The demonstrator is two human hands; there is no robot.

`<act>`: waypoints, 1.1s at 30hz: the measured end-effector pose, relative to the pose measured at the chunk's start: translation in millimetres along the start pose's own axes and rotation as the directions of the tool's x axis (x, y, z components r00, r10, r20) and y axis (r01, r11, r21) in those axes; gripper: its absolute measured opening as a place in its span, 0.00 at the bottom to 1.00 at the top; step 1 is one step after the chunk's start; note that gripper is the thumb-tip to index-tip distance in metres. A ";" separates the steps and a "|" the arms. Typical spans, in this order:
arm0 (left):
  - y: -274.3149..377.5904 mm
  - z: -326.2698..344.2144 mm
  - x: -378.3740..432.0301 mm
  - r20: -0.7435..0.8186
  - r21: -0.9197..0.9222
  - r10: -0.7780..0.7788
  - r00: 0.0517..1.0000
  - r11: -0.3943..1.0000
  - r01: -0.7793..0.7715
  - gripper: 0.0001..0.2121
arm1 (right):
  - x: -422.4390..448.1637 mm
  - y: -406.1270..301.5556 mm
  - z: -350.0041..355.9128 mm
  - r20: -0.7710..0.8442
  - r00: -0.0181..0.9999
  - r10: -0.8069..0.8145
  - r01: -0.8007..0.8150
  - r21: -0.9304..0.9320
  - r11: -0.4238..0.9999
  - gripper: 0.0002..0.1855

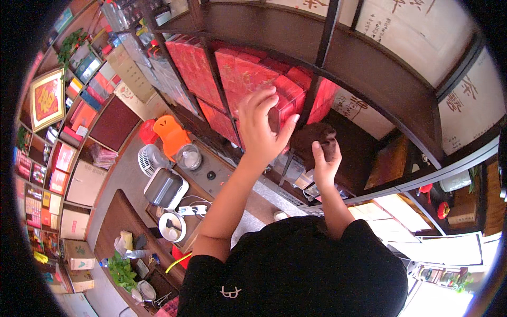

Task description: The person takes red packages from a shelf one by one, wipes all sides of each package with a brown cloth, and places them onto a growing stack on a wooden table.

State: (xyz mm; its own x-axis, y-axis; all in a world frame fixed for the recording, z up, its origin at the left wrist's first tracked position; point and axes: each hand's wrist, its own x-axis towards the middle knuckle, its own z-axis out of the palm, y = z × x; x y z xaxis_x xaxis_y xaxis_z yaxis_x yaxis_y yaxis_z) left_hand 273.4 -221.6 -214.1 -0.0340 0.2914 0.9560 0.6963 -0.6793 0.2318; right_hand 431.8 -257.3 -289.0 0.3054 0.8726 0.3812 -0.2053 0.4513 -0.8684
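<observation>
My right hand (328, 160) grips a dark brown cloth (311, 138), which is bunched up and bulges past the fingers over a dark wooden shelf. Raised in front of stacked red gift boxes (249, 71), my left hand (261, 119) has its thumb spread from the curved fingers, and I see nothing held in it. It overlaps the boxes in view; whether it touches them I cannot tell. A dark shelf post (323, 47) stands between the boxes and the right-hand compartment, where a pale panel with brown writing (362, 107) forms the back.
Below on the left are an orange chair (171, 136), a white fan (151, 159), a glass-lidded pot (189, 157) and a white bowl (172, 227) on a tea table. Shelves with many boxes (85, 182) line the far left. A green plant (122, 273) stands lower left.
</observation>
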 end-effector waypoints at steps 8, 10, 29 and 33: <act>25.4 -37.5 -38.2 -0.325 -0.424 -0.337 0.884 0.887 0.182 0.40 | -7.8 2.1 10.3 -0.096 0.995 -0.031 0.045 0.152 0.987 0.14; 27.1 -57.5 -56.0 -0.115 -0.407 -0.476 0.872 0.823 0.396 0.38 | -14.8 0.9 17.2 -0.104 0.994 -0.017 0.038 0.200 0.979 0.21; 53.5 -282.5 -145.0 -0.129 -0.020 -0.729 0.673 0.680 0.733 0.30 | -110.9 -109.5 196.2 0.870 -0.044 -0.492 0.657 0.396 0.641 0.47; 71.5 -324.2 -136.1 -0.173 0.207 -0.695 0.698 0.667 0.715 0.27 | -105.2 -65.7 232.8 0.866 -0.082 -0.494 0.689 0.407 0.600 0.41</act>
State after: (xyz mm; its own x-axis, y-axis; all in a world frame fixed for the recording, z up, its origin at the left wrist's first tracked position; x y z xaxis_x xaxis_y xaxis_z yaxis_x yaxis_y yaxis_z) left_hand 95.4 -528.1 -269.3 -0.6313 0.5591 0.5374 0.5886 -0.1058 0.8015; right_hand 196.7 -335.3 -198.2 -0.7286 -0.1323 0.6720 -0.2912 0.9479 -0.1290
